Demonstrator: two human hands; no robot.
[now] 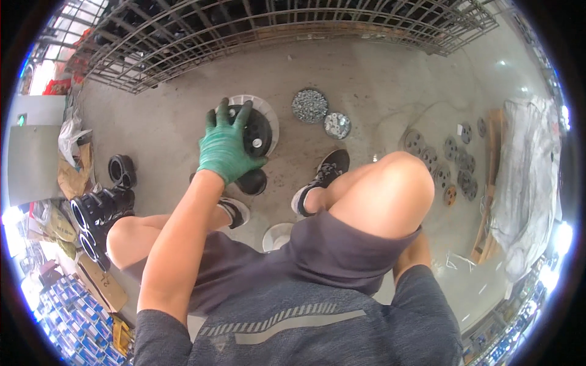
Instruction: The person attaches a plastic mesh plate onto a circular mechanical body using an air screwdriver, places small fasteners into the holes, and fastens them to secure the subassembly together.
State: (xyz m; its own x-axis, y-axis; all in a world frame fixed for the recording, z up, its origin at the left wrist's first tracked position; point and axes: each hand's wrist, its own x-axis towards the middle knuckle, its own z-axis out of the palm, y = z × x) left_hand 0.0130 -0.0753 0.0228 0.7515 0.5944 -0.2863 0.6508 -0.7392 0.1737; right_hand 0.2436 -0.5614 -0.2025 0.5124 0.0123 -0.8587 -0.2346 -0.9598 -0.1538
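My left hand (226,146), in a green glove, lies spread over a black round part (257,131) with pale round spots on its face. The fingers are stretched apart across its left side, and the thumb points to the right. The black part sits on a white ribbed round base or tub (273,122), whose rim shows around it. Just below, a smooth black rounded piece (252,182) is partly covered by my hand. My right hand is hidden behind my right thigh; only part of that arm shows.
Two round containers of small metal parts (310,105) (337,125) stand right of the tub. Several dark discs (450,148) lie farther right, beside a wrapped grey stack (525,183). A wire cage (281,27) spans the far side. Black ring-shaped parts (122,169) and boxes (101,283) are at left.
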